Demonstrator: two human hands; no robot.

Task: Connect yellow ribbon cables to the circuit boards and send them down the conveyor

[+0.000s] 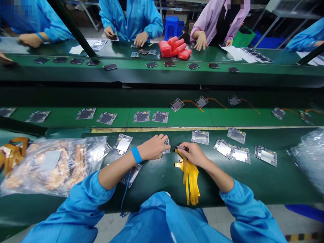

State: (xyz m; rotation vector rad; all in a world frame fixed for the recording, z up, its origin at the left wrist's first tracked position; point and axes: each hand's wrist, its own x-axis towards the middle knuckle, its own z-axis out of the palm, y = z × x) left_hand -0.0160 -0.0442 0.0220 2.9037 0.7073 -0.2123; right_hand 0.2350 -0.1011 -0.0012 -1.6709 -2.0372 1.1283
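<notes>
My left hand [156, 147], with a blue wrist strap [137, 155], is closed on a small circuit board [166, 147] on the green bench; its fingers cover most of the board. To its right, my right hand [194, 153] pinches slim metal tweezers [182, 148] whose tips point toward that board. Directly below the right hand lies a bundle of yellow flex cables [191, 184], its upper end partly covered by the hand. Another circuit board [123, 144] rests left of my left hand, and one more [131, 175] sits partly under my left forearm.
A clear plastic bag of orange cables [50, 165] fills the left side. Several circuit boards [241, 154] lie at right, near bubble wrap [310, 158]. Beyond, a green conveyor [121, 116] carries boards, some with orange cables. Co-workers [131, 20] sit across, near red packets [174, 48].
</notes>
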